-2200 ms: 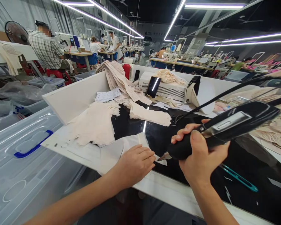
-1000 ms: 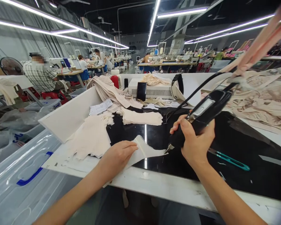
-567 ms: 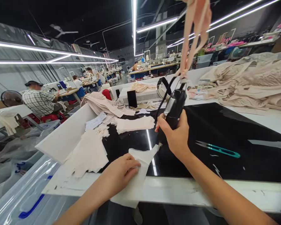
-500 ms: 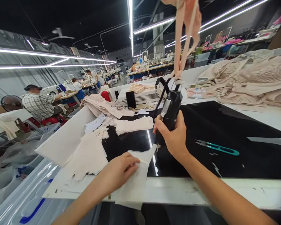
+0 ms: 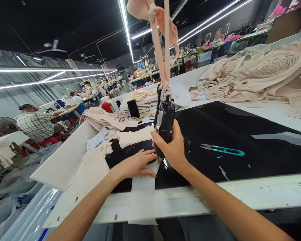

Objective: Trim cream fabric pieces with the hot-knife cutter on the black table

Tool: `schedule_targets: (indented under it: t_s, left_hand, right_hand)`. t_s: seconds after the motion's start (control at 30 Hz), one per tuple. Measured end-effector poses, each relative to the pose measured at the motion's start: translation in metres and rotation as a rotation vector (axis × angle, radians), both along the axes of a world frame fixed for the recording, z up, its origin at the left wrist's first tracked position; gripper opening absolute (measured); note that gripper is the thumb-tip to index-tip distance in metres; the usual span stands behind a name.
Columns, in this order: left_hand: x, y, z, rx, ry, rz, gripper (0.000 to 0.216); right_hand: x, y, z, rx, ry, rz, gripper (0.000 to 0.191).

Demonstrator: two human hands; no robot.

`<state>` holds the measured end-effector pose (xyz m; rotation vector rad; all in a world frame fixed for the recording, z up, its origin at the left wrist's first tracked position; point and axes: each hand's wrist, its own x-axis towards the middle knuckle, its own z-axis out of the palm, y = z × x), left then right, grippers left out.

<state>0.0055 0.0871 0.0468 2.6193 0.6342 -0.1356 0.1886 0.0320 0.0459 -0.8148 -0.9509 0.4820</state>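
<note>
My right hand (image 5: 172, 147) is wrapped round a black hand-held cutting tool (image 5: 164, 120), which stands nearly upright with its tip down on the black worktop (image 5: 240, 134). A pink fabric strap (image 5: 163, 43) ties the tool's top to something overhead. My left hand (image 5: 135, 164) lies flat, fingers stretched out, on a white fabric piece (image 5: 142, 192) that hangs over the table's front edge. The tool's tip is hidden between my two hands.
Teal thread snips (image 5: 223, 150) lie to the right on the worktop. Beige fabric pieces (image 5: 135, 135) are stacked to the left, a big beige heap (image 5: 261, 73) at the right. A white machine (image 5: 142, 103) stands behind. Clear plastic bins (image 5: 27, 214) sit lower left; seated workers (image 5: 35, 122) beyond.
The tool has swung from lying slanted to nearly upright and moved left toward my left hand. The white piece has slid toward me over the table edge. My view has tilted right.
</note>
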Motion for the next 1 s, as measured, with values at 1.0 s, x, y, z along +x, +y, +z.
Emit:
schedule_targets:
  t_s: [1.0]
  left_hand:
    - [-0.017,-0.001,-0.02,0.018,-0.091,0.084,0.047]
  right_hand:
    - [-0.03,0.002,0.001,-0.045,-0.003,0.043,0.038]
